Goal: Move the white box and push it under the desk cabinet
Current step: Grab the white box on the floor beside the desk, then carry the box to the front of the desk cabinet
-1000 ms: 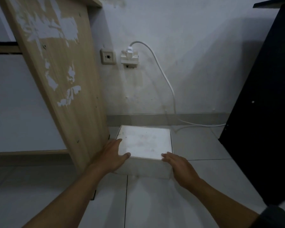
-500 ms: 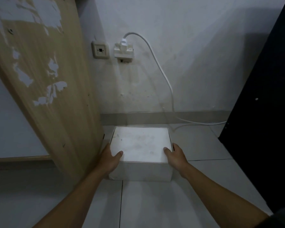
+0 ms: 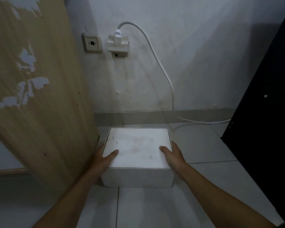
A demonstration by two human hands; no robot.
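A white box (image 3: pixel 137 150) with a scuffed lid sits on the tiled floor, close to the wall. My left hand (image 3: pixel 103 159) clasps its left side, thumb lying on the lid. My right hand (image 3: pixel 172 156) clasps its right side, thumb on the lid too. The fingers of both hands are hidden behind the box's sides. Directly left of the box stands the wooden side panel of the desk cabinet (image 3: pixel 39 99), its veneer peeling in white patches.
A black cabinet (image 3: pixel 266 120) stands on the right. On the wall behind are a wall socket (image 3: pixel 92 43) and a plugged adapter (image 3: pixel 118 44), with a white cable (image 3: pixel 164 74) running down along the skirting to the right. Open tiled floor lies in front.
Both hands shifted from the box's near corners to its left and right sides. The view has come closer to the box and the wall.
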